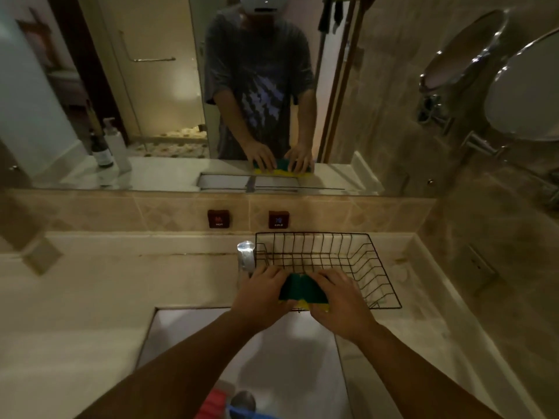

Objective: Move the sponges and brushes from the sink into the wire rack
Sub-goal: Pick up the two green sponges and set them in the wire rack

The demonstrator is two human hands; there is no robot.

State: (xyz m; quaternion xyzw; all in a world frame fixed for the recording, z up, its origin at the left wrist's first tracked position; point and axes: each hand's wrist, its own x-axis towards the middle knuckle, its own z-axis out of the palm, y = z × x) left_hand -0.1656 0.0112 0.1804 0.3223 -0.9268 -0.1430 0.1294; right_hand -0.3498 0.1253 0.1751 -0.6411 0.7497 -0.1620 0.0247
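Note:
A black wire rack (363,261) stands on the counter behind the sink. Both hands hold green-and-yellow sponges (302,290) at the rack's near-left corner, just over its front rim. My left hand (260,297) grips the left side and my right hand (341,303) grips the right side. The green scouring face points up, with yellow foam showing below; how many sponges are held I cannot tell. In the white sink (187,334), at the bottom edge of the view, lie a red item (211,406) and a blue item (245,414), both cut off.
A chrome tap (246,255) stands just left of the rack. Hot and cold buttons (218,219) sit on the tiled back wall under a wide mirror. A round drain (243,402) shows in the sink. Shaving mirrors (514,95) jut from the right wall.

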